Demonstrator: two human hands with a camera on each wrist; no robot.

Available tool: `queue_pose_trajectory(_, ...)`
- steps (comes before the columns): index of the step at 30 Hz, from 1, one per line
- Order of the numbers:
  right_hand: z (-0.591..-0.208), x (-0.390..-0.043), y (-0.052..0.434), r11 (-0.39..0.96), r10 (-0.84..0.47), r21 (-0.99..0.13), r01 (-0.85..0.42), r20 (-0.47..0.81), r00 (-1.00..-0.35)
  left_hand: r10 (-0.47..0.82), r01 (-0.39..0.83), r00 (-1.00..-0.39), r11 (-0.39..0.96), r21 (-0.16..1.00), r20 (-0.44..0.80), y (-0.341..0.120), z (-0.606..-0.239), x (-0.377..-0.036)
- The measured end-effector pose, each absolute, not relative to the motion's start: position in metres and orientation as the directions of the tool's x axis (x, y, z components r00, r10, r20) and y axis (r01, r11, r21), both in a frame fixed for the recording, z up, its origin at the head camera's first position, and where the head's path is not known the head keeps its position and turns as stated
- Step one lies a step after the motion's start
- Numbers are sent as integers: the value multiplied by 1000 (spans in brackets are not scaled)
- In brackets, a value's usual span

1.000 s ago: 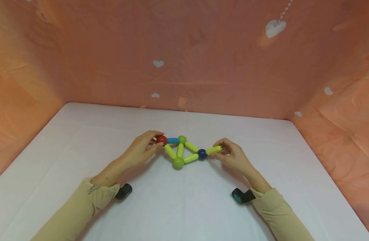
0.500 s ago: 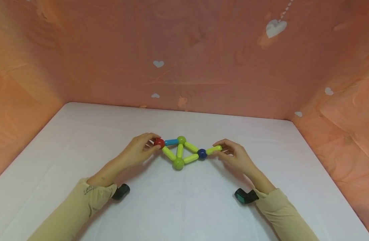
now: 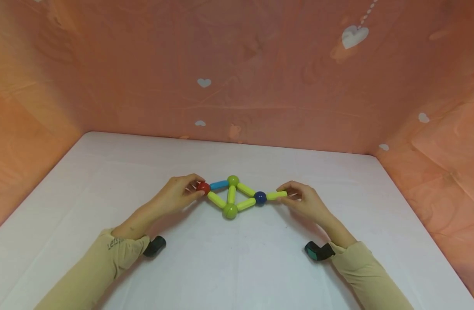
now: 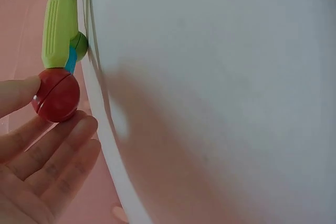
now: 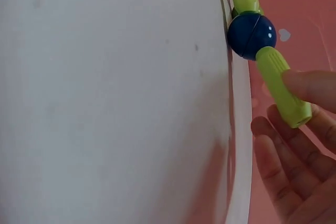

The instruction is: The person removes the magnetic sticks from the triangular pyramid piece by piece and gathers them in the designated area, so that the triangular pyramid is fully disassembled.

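Both forearms in tan sleeves reach in from the near edge of the white table [image 3: 105, 172], angled toward each other, each with a dark wrist camera strapped below the cuff. The left hand [image 3: 177, 194] lies low on the table with its fingers curled forward, thumb and fingertips pinching the red ball [image 3: 203, 187]; in the left wrist view the thumb presses one side of the ball and the fingers cup it from the other. The right hand [image 3: 304, 201] mirrors it, fingers bent, thumb and forefinger pinching the free tip of the outer stick [image 3: 277, 195]; the right wrist view shows the thumb on top of that stick and the other fingers loosely spread under it.

Between the hands a stick-and-ball figure [image 3: 232, 196] lies flat at the table's middle. From the red ball a blue stick [image 3: 219, 185] runs to the far green ball [image 3: 233, 180], and a lime stick runs to the near green ball [image 3: 230, 210]. A lime stick joins the two green balls. Two more lime sticks run from them to the blue ball [image 3: 260, 197], which carries the outer stick
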State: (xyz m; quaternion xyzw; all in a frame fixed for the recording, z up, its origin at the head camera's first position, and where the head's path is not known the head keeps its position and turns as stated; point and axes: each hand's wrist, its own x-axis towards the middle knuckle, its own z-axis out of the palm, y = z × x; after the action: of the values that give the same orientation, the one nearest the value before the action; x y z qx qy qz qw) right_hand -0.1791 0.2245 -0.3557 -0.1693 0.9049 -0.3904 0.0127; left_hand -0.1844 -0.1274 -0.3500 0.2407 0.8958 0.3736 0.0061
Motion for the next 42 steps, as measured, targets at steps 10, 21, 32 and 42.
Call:
queue_pose_trajectory(10, -356, -181, 226, 690, -323, -670, -274, 53, -945, 433, 382, -897, 658, 648, 89, -129, -353, -187)
queue_pose_trajectory(21, -357, -182, 225, 709, -343, -646, -283, 34, -939, 450, 404, -887, 647, 646, 104, -129, -350, -186)
queue_pose_trajectory(32, -356, -181, 223, 749, -340, -590, -300, 46, -939, 414, 352, -909, 688, 635, 56, -128, -351, -188)
queue_pose_trajectory(42, -352, -184, 219, 727, -344, -618, -299, 48, -938, 387, 308, -922, 692, 653, 25, -130, -349, -189)
